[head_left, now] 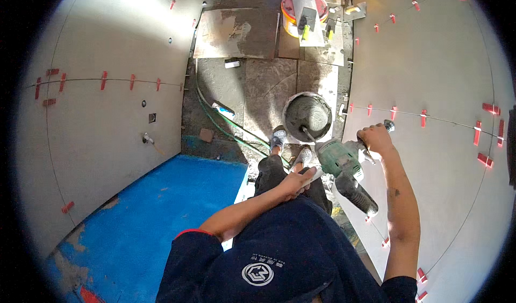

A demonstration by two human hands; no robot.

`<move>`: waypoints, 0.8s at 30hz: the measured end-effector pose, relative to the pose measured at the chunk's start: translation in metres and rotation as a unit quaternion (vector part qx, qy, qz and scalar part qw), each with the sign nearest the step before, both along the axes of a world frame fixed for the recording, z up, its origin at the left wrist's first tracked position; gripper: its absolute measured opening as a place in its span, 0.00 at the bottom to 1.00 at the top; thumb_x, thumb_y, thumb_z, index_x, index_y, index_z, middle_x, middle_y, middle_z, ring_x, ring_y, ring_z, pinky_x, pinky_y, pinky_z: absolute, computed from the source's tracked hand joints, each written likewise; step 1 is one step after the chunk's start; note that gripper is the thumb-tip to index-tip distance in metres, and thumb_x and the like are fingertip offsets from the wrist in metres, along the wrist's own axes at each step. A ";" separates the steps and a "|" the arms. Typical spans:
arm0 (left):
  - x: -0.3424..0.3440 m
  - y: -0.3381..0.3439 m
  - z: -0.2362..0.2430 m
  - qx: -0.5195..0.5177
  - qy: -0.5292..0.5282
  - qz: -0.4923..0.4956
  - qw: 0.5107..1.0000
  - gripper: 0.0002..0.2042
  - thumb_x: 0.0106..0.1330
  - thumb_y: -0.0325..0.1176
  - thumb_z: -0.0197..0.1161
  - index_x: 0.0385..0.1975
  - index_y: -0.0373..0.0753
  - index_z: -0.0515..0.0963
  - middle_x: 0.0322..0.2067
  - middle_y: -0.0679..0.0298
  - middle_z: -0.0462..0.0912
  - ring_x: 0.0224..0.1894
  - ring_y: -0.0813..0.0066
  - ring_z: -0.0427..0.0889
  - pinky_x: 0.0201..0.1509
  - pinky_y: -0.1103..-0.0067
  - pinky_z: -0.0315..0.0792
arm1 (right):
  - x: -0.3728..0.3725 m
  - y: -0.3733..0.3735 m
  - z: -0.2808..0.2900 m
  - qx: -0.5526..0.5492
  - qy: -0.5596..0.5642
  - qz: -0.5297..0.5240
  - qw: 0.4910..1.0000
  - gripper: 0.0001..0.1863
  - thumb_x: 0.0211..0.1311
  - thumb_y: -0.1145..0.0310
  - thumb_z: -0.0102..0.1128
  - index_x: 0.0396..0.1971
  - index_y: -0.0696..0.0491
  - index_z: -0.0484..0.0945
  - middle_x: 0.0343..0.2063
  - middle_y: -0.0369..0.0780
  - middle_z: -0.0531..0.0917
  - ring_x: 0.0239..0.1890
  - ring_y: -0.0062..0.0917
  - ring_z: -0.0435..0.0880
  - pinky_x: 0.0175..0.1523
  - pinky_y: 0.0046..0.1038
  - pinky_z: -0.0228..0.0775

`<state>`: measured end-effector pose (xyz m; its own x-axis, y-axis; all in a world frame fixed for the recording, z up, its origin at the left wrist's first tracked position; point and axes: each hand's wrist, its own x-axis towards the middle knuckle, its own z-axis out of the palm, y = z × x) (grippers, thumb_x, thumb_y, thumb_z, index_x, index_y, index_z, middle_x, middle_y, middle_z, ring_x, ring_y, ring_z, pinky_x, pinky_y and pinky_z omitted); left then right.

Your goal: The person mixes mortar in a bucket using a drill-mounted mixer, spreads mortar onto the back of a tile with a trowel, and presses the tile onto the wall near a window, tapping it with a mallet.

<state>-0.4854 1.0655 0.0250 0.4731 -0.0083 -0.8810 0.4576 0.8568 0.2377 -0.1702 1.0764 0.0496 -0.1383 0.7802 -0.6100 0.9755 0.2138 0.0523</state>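
My right hand point(376, 139) is closed around the side handle of a green and black mixing drill point(339, 157). The drill hangs tilted before my right leg, and its rear handle has no hand on it. Its metal shaft point(307, 133) runs into a bucket point(286, 115) of grey mortar point(309, 113) on the floor. At my waist my left hand point(294, 183) is closed on a flat pale object point(314, 176), whose kind I cannot make out. The mixing end of the shaft is hidden in the mortar.
Walls with red tile clips point(104, 81) rise on both sides. A green hose point(215, 121) curves along the floor near my feet. Blue coating point(166, 211) covers the floor at left. An orange bucket point(290, 26) and trowels point(307, 19) lie farther ahead.
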 end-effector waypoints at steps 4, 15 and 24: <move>-0.002 0.018 0.009 -0.025 -0.020 -0.010 0.999 0.25 0.63 0.59 0.57 0.31 0.38 0.69 0.14 0.69 0.68 0.12 0.83 0.63 0.12 0.81 0.50 | -0.002 0.011 0.005 -0.011 0.008 0.003 1.000 0.04 0.53 0.68 0.53 0.26 0.44 0.78 0.27 0.33 0.83 0.36 0.29 0.83 0.45 0.35 0.67; -0.009 0.050 0.014 0.108 0.015 -0.085 0.990 0.25 0.63 0.55 0.59 0.22 0.34 0.78 0.14 0.66 0.71 0.14 0.79 0.66 0.19 0.78 0.58 | -0.014 -0.024 0.014 0.031 0.068 -0.124 0.989 0.04 0.50 0.67 0.55 0.26 0.46 0.78 0.23 0.37 0.80 0.32 0.33 0.81 0.40 0.37 0.67; -0.002 0.074 0.000 0.316 0.026 -0.140 0.938 0.26 0.58 0.54 0.64 0.19 0.30 0.80 0.13 0.60 0.76 0.18 0.73 0.76 0.26 0.76 0.69 | -0.046 -0.127 -0.010 0.021 0.109 -0.330 0.937 0.16 0.38 0.68 0.63 0.33 0.47 0.76 0.30 0.40 0.81 0.33 0.37 0.82 0.39 0.38 0.72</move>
